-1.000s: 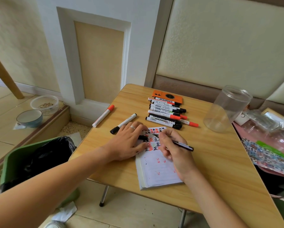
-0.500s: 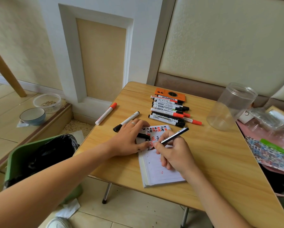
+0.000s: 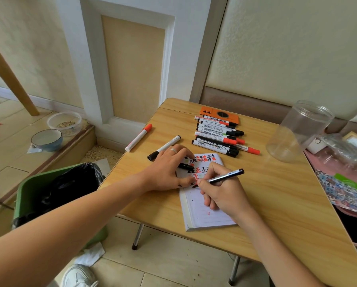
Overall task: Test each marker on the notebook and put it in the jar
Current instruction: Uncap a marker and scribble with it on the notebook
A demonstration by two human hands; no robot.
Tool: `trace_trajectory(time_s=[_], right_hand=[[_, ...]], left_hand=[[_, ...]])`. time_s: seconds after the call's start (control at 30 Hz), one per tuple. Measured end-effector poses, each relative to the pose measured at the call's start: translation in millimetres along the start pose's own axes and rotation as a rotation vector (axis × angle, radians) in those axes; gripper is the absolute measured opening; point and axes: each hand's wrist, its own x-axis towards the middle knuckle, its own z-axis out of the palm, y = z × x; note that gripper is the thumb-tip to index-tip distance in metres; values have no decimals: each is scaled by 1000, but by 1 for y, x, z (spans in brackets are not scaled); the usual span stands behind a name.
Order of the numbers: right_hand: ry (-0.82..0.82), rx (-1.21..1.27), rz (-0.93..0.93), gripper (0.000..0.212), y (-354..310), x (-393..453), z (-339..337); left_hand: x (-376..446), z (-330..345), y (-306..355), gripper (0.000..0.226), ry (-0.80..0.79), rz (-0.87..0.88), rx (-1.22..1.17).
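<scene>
1. My right hand (image 3: 221, 191) pinches a thin black marker (image 3: 225, 177), tip on the notebook (image 3: 206, 212), barrel slanting up-right.
2. My left hand (image 3: 169, 168) lies spread flat on the page's left edge; a black cap (image 3: 186, 166) shows under its fingers.
3. Jar (image 3: 297, 131) stands open at the counter (image 3: 276, 204) far-right, well apart; right hand is nearer, so I judge it makes the drop.
4. Untested markers (image 3: 219, 135) lie stacked crosswise beyond the notebook.
</scene>
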Motion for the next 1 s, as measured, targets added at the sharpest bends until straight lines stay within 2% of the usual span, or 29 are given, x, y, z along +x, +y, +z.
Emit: trace_trajectory(time_s=[0.57, 1.0], right_hand=[[36, 4, 27, 35, -3, 0, 2], [29, 3, 29, 26, -6, -3, 2]], left_hand=[[1, 0, 0, 62, -32, -24, -4], [0, -1, 2, 54, -30, -16, 7]])
